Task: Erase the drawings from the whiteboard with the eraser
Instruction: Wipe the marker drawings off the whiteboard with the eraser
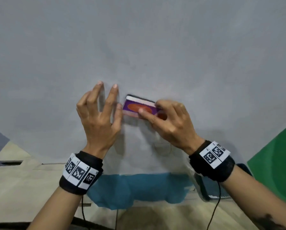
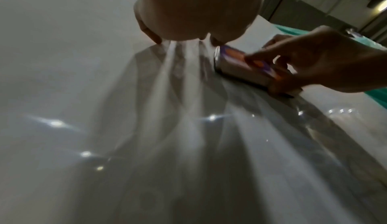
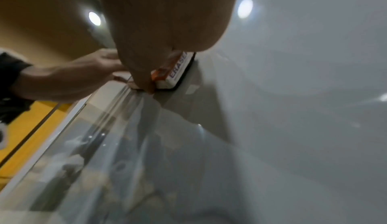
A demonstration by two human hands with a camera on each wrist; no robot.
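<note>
The whiteboard (image 1: 155,47) fills most of the head view, grey and glossy. A purple and orange eraser (image 1: 137,107) lies flat against it near the middle. My right hand (image 1: 155,112) grips the eraser's right end, index finger across its top. In the right wrist view the eraser (image 3: 178,73) shows its white side with lettering and a dark pad on the board (image 3: 303,95). My left hand (image 1: 110,100) is just left of the eraser, fingers spread, fingertips touching the board, holding nothing. Faint line traces (image 1: 162,148) show below my right hand.
A green surface (image 1: 274,163) lies at the right edge and a blue patch (image 1: 135,190) below the board between my forearms. Beige flooring (image 1: 14,180) shows at lower left. The board's pale frame edge (image 3: 62,119) runs diagonally. Cables hang from both wristbands.
</note>
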